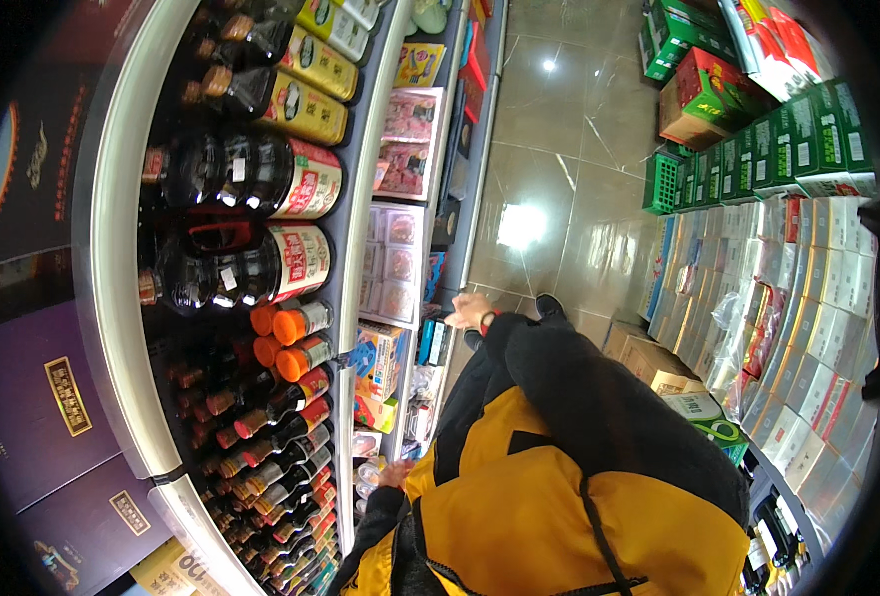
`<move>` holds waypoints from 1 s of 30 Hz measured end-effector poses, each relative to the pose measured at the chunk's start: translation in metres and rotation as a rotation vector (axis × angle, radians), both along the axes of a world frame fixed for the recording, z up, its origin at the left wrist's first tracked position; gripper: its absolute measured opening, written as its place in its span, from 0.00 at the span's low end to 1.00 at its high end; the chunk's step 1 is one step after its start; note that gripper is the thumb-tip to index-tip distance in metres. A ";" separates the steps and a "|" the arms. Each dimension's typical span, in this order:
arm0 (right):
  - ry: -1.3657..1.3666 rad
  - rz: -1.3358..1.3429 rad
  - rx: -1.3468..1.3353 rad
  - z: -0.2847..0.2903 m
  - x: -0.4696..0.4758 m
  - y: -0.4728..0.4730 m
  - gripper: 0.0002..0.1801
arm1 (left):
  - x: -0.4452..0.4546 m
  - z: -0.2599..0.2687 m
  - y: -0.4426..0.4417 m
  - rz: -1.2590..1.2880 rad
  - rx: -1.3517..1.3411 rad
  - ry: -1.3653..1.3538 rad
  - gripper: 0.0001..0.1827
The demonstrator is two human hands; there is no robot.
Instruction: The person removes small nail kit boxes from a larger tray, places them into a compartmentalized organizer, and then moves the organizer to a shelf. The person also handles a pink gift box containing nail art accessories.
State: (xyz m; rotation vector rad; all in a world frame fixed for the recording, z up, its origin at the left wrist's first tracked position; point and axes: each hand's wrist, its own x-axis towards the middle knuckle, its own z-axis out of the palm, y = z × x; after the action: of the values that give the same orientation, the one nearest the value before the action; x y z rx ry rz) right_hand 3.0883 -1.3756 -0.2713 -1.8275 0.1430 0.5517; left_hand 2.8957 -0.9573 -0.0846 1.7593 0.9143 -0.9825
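Note:
My right hand (470, 309), with a red band at the wrist, hangs beside the lower shelf edge and holds nothing that I can see. Its fingers point towards small dark-blue boxes (431, 341) on the low shelf. Lower in the view, my left hand (396, 473) is close to the shelf, near clear-wrapped round packs (367, 477); the jacket partly covers it, and its grip is unclear. On the upper shelf are large dark sauce bottles (246, 262), orange-capped jars (291, 326) and rows of small sauce bottles (291, 454). Boxed toys (377, 359) sit one level down.
A glossy tiled floor (537, 149) runs along the shelving. Opposite stand green cartons (775, 153), a red-and-green box (715, 97), stacked pale boxes (775, 357) and a cardboard box (652, 361) on the aisle side. Purple boxes (45, 387) sit at the left rim.

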 end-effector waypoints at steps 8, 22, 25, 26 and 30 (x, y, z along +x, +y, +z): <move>-0.313 -0.344 0.245 0.197 -0.035 -0.053 0.27 | 0.156 0.001 -0.284 0.190 -0.555 0.063 0.34; -0.036 -0.314 -0.236 0.116 -0.019 -0.154 0.19 | 0.221 0.031 -0.325 0.414 -0.694 0.069 0.29; 0.088 -0.305 0.023 0.119 0.027 -0.163 0.15 | 0.224 0.011 -0.302 0.289 -0.486 0.094 0.25; 0.050 -0.261 0.032 0.125 0.050 -0.165 0.15 | 0.229 0.008 -0.295 0.290 -0.473 0.072 0.24; 0.151 -0.148 0.175 0.132 0.115 -0.166 0.17 | 0.219 0.004 -0.287 0.591 -0.407 0.015 0.19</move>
State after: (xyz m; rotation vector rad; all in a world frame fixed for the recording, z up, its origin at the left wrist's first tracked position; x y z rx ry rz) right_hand 3.2036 -1.5413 -0.1397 -1.5910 0.3199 0.5795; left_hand 3.1147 -1.2441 -0.0809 1.0505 1.0707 -0.7226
